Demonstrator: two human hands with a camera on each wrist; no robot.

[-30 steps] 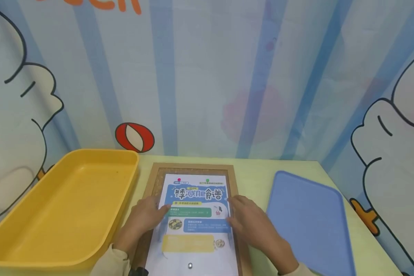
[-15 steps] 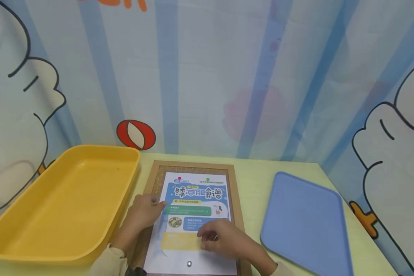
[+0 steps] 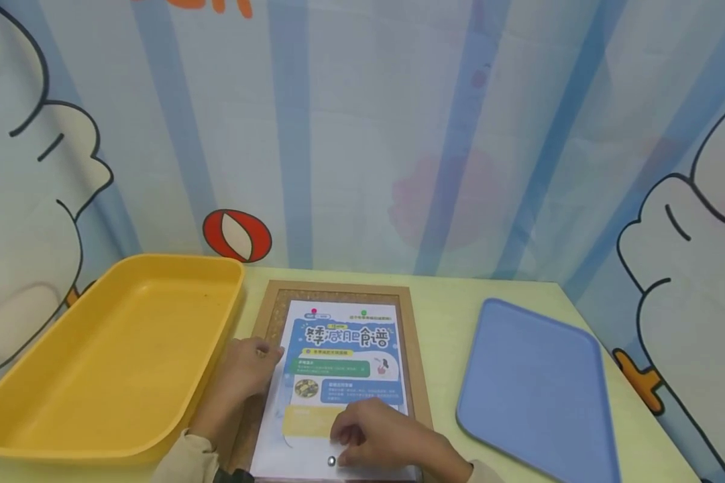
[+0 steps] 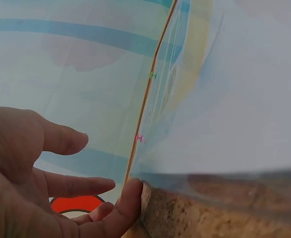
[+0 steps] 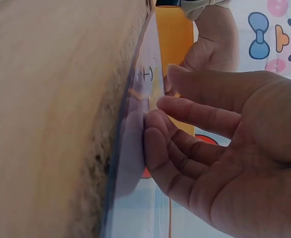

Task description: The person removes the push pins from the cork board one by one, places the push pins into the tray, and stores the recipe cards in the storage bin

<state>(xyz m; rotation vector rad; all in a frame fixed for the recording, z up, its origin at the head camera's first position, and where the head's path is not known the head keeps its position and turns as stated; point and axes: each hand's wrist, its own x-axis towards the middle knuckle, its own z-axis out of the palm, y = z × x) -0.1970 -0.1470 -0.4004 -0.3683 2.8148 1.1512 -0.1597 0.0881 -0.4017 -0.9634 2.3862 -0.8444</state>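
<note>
A printed sheet with blue, green and yellow blocks lies on a wood-framed cork board. Near its top are a pink push pin and a green push pin; a silver round-headed pin stands low in the middle. My right hand bends over the lower sheet, thumb tip beside the silver pin. In the right wrist view the thumb and forefinger are apart and the other fingertips meet the sheet. My left hand rests at the board's left side, a fingertip against the frame and thumb lifted.
To the left is a deep yellow tray, its rim close to my left forearm. A flat blue tray lies at the right on the pale table. Behind the table hangs a striped cartoon backdrop.
My right hand has left the sheet's right edge and come inward and down to the silver pin. The left hand has drawn back slightly toward the frame, its thumb off the sheet.
</note>
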